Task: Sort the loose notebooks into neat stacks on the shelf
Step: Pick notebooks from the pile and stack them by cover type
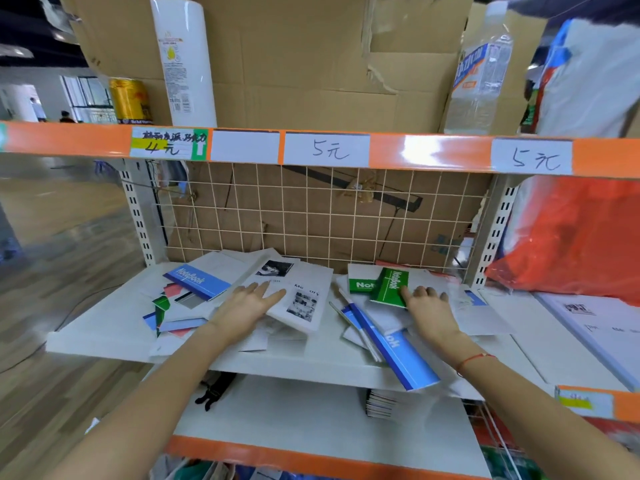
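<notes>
Your left hand [247, 301] lies flat, fingers straight, on a white photo-covered notebook [298, 299] mid-shelf [104, 336]. Your right hand [427, 304] rests with fingers curled at the edge of a green notebook [389, 287]; whether it grips is unclear. A blue notebook [398, 355] overhangs the shelf's front edge.

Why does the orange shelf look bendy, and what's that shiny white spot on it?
Head view: the wide-angle lens bows the orange shelf edge and stretches the corners; the white patch is light glaring off its glossy strip; the left floor looks smeared with blur, while the green notebook stays fairly sharp.
</notes>
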### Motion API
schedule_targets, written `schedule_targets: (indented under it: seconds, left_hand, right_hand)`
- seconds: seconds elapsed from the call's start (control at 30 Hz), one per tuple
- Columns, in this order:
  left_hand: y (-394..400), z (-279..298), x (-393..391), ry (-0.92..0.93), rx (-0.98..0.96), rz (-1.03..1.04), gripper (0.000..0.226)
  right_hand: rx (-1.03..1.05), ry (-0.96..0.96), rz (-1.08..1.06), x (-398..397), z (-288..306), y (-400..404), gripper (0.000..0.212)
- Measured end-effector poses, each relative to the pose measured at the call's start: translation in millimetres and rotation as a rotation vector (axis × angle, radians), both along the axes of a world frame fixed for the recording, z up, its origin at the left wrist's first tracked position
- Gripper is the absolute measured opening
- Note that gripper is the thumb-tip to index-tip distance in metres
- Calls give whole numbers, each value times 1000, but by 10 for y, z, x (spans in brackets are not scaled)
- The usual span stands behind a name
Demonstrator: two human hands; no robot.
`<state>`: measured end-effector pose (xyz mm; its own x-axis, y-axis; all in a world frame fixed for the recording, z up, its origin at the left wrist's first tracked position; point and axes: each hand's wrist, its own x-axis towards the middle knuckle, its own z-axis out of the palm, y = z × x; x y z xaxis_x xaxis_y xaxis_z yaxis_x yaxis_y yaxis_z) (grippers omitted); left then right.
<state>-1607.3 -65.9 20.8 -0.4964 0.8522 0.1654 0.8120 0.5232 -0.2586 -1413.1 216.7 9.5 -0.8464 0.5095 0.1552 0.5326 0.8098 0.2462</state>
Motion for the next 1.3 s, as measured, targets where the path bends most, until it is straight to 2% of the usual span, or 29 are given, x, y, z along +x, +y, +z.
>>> schedule_targets:
  seconds: [0.17, 0.37, 0.43, 0.53, 0.73, 0.93, 1.03, 1.13, 1.23, 1.3]
  left_hand:
    - [95, 163, 218, -97, 366, -30, 74]
    - [536, 384, 663, -44, 547, -162, 75]
    - [764, 436, 900, -58, 556, -198, 76]
    - [1169, 398, 1278, -71, 560, -288, 79]
    - [1946, 412, 2224, -67, 492, -352, 84]
    - [2574, 375, 3171, -190, 454, -377, 67]
    - [2858, 351, 3470, -247, 454, -398, 67]
    - [3102, 405, 3700, -186, 428, -369, 70]
    - [3374, 416, 3799, -103, 324, -334, 72]
    - [3571, 391, 3825, -108, 312, -351, 69]
  right_hand:
    - [63, 62, 3, 319, 163, 164, 65]
    - [30, 167, 5, 854, 355, 383, 68]
    - [11, 200, -1, 1121, 376, 501, 70]
    - [-6, 267, -29, 1637, 377, 742, 57]
    - [1, 345, -112, 2774, 318, 1292, 47]
    - [-11, 227, -224, 3769, 293, 1626, 64]
    - [-19, 247, -259, 4085, 316, 1799, 68]
    - [-29, 278, -290, 4275, 326, 2015, 68]
    - [-43, 291, -300, 4351, 299, 2230, 68]
    - [-34, 299, -299, 4375, 277, 2385, 68]
